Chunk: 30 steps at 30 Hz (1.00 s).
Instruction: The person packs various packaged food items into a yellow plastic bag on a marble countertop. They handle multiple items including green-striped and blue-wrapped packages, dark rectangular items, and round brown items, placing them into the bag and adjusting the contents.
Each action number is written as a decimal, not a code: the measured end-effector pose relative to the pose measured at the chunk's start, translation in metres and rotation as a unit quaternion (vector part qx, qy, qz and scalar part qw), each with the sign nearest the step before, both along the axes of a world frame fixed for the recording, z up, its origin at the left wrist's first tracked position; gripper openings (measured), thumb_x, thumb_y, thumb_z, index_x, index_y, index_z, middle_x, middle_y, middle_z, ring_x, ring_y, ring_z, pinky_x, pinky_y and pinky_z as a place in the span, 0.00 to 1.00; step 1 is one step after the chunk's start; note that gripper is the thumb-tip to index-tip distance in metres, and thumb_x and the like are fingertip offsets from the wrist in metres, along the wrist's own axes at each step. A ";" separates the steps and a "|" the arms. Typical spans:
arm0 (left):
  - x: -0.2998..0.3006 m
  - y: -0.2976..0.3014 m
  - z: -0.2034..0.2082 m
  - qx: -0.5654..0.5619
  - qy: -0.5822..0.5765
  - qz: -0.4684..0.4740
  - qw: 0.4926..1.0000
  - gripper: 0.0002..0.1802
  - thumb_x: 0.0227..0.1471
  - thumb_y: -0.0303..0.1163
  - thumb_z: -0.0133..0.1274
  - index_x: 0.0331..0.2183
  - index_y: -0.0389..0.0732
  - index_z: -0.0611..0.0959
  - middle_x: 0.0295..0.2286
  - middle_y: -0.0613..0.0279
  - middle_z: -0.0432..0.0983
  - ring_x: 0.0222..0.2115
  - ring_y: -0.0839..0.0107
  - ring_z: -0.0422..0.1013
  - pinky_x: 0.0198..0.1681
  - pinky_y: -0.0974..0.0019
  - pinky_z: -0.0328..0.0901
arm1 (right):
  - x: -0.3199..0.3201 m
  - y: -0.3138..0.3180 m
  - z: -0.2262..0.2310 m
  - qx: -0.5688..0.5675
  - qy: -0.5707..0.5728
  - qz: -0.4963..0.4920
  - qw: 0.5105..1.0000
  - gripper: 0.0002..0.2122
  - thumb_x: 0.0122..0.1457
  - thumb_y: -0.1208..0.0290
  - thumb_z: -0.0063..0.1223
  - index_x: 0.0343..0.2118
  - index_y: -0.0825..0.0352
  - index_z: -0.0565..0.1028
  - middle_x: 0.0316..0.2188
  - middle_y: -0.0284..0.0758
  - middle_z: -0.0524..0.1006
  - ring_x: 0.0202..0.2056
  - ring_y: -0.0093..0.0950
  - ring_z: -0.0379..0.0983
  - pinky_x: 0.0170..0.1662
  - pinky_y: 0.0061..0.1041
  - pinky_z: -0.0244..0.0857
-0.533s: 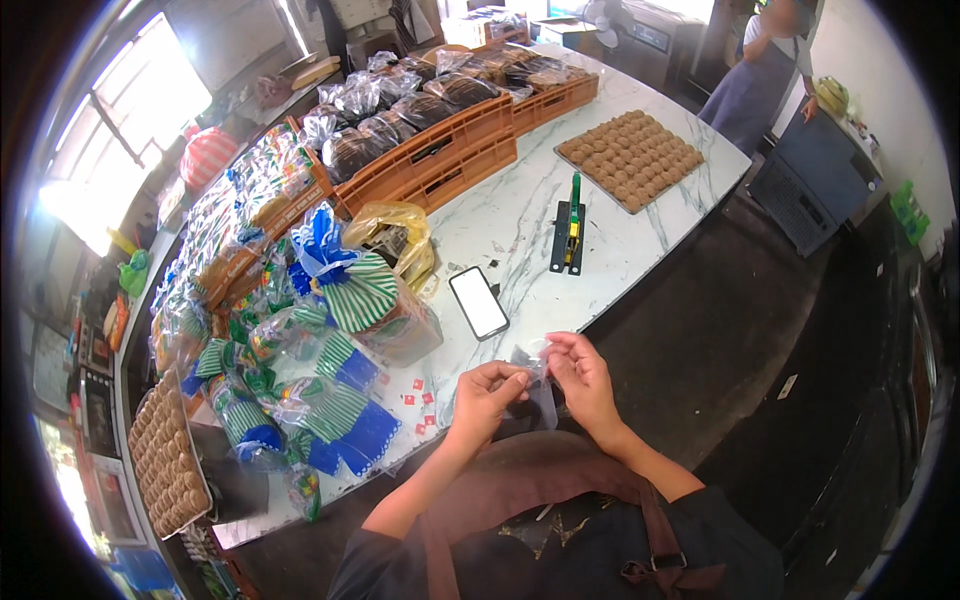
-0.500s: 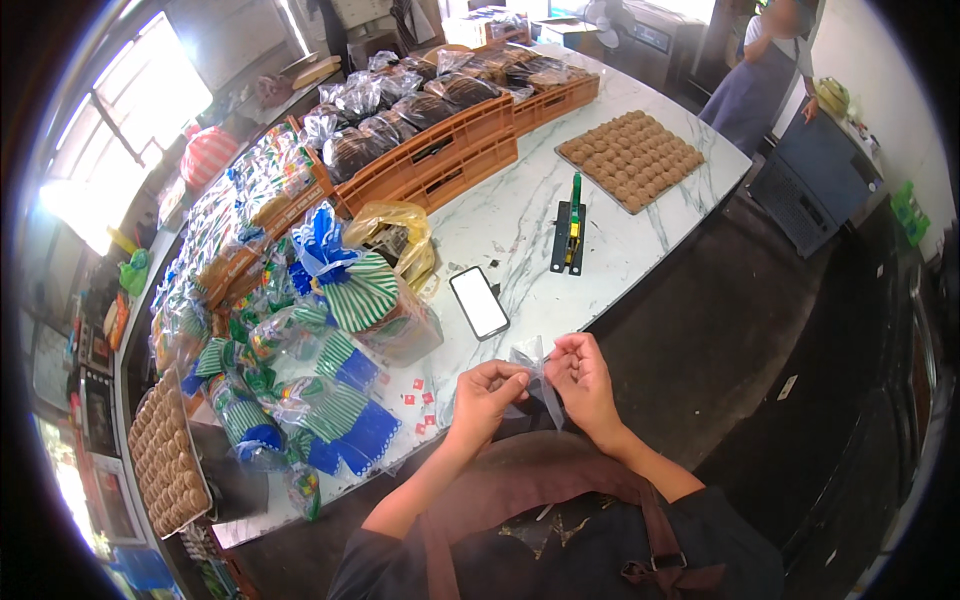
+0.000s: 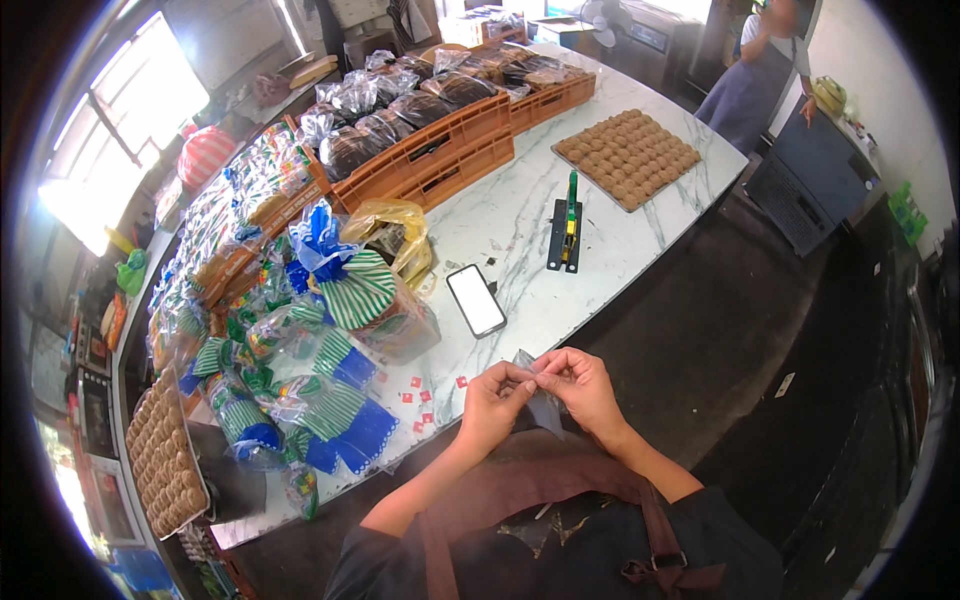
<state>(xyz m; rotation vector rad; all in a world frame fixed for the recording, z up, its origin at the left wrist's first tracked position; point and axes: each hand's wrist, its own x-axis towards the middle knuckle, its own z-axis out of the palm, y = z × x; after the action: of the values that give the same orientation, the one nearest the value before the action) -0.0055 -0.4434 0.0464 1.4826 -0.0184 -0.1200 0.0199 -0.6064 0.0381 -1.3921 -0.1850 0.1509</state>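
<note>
Between my two hands is a small, clear plastic bag (image 3: 545, 412), its lower part hanging down over my apron front. My left hand (image 3: 495, 402) is closed, thumb and forefinger pinching the plastic. Beside it my right hand (image 3: 582, 390) pinches the same plastic, and the fingertips of both hands meet near its upper edge. Whatever is inside the bag, if anything, is hidden by my fingers. Just to the left on the table lie several small red tags (image 3: 416, 382). Beyond my hands lies a phone (image 3: 476, 301) with a white lit screen.
A green and yellow bag sealer (image 3: 567, 236) stands on the marble-patterned table (image 3: 520, 220). Behind it is a tray of brown buns (image 3: 628, 157). Striped bread bags (image 3: 362, 290) crowd the left, before orange crates (image 3: 425, 155) of wrapped loaves. Another person (image 3: 750, 85) stands far right.
My hands have come together, fingertips now meeting over the plastic bag, which has dropped slightly and bunched up. Another red tag shows beside my left hand.
</note>
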 end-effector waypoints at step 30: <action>0.012 0.012 -0.008 -0.216 0.075 0.061 0.972 0.13 0.60 0.33 0.51 0.43 0.37 0.69 0.28 0.60 0.73 0.28 0.73 0.71 0.35 0.70 0.67 | 0.013 -0.034 0.002 0.068 0.079 0.013 0.994 0.13 0.50 0.85 0.58 0.34 0.65 0.66 0.26 0.25 0.70 0.27 0.11 0.66 0.32 0.11 0.62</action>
<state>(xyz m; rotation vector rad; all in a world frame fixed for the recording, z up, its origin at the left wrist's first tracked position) 0.0065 -0.4311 0.0382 1.0334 0.1608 -0.1202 0.0325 -0.6400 0.0401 -1.2360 -0.0810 0.2644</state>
